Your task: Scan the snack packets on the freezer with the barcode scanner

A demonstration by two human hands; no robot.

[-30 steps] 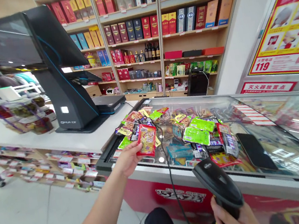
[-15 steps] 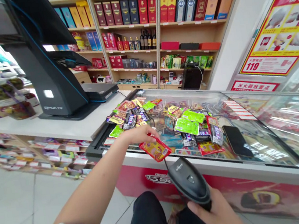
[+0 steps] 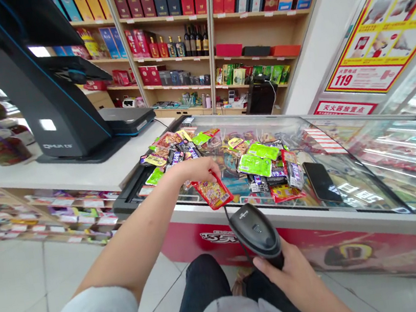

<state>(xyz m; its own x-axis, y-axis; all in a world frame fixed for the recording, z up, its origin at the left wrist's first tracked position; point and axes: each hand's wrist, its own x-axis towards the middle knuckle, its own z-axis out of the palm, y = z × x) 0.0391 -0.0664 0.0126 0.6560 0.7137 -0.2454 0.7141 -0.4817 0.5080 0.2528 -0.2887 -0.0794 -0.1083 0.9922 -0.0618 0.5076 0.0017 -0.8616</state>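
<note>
Between the fingers of my left hand (image 3: 200, 170) hangs a red snack packet (image 3: 214, 192), over the near edge of the glass-topped freezer (image 3: 206, 141). My right hand (image 3: 291, 265) is wrapped around the handle of a black barcode scanner (image 3: 255, 229), its head pointing up toward the packet but apart from it. Beyond my left wrist lies a pile of snack packets (image 3: 174, 153), partly hidden by that hand. A second pile, with green packets (image 3: 254, 165) on top of black and red ones, rests right of the left hand.
A black phone (image 3: 320, 181) lies on the glass beside the right pile. The left counter (image 3: 132, 164) carries a checkout terminal (image 3: 65, 104) and tied jars (image 3: 3, 146). Behind stand shelves of boxes and bottles (image 3: 197, 38). A red sign (image 3: 380, 33) hangs on the right wall.
The held packet has turned in my left fingers and now shows a different, patterned face. The scanner stays just below it in my right hand. My view has shifted slightly.
</note>
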